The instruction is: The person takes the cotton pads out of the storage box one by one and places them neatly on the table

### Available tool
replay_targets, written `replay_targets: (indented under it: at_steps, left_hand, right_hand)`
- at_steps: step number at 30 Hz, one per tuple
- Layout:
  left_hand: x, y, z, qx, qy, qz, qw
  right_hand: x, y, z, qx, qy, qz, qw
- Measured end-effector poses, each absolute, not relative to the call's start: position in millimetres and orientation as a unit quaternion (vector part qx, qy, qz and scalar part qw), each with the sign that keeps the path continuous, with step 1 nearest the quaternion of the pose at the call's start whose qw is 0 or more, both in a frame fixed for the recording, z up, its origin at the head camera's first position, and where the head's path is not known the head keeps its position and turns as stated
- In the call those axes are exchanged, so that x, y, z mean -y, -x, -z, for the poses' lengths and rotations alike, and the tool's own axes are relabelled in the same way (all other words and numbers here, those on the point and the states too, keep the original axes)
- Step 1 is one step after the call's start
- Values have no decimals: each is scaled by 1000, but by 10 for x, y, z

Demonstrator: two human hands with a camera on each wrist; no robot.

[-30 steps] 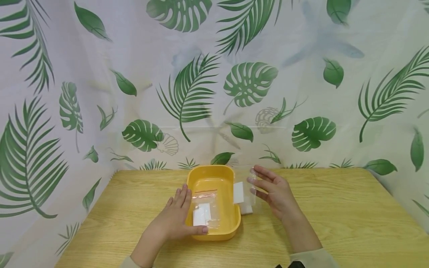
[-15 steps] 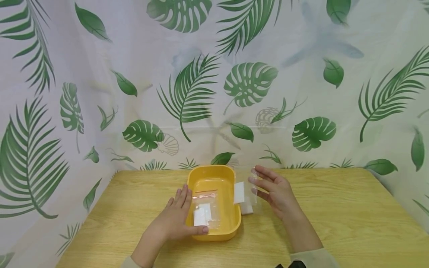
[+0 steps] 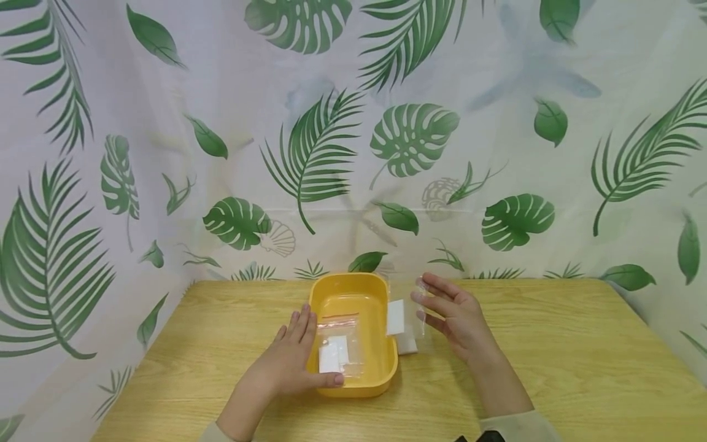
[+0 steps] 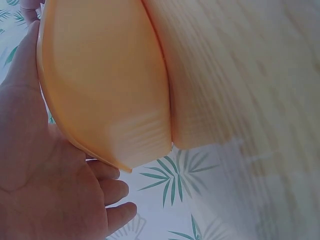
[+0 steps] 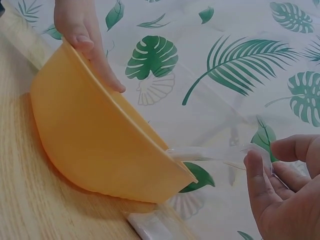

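Observation:
A yellow plastic bin (image 3: 375, 365) stands on the table. My left hand (image 3: 284, 362) rests on its left rim with straight fingers, the thumb along the near left corner. Inside the bin, at the left, lies a clear zip bag (image 3: 353, 356) with white pieces in it. By its right edge my right hand (image 3: 461, 319) pinches another clear zip bag (image 5: 215, 152), whose white piece (image 3: 395, 317) hangs at the bin's right rim. Below that, a further bag with a white piece (image 3: 407, 344) lies on the table against the bin's right side.
The wooden table (image 3: 563, 356) extends to both sides of the bin. Behind it and to the left hangs a white cloth (image 3: 342, 153) printed with green leaves. A dark object (image 3: 488, 436) shows at the bottom edge by the right sleeve.
My right hand and the bag it pinches have shifted very slightly to the right. The left hand keeps its place on the bin.

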State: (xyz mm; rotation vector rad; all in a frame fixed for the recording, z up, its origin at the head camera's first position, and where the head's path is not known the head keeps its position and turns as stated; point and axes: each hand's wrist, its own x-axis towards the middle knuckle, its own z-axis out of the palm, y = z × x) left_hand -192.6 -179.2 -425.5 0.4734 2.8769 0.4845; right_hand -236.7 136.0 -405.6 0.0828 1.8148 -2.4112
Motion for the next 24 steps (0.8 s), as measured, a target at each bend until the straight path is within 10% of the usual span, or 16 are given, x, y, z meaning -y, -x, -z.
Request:
replay_targets:
  at_steps: [24]
  left_hand:
    - [1789, 1938, 4282, -970, -157, -160, 95]
  right_hand:
    - [-1429, 2397, 4110, -586, -36, 808, 61]
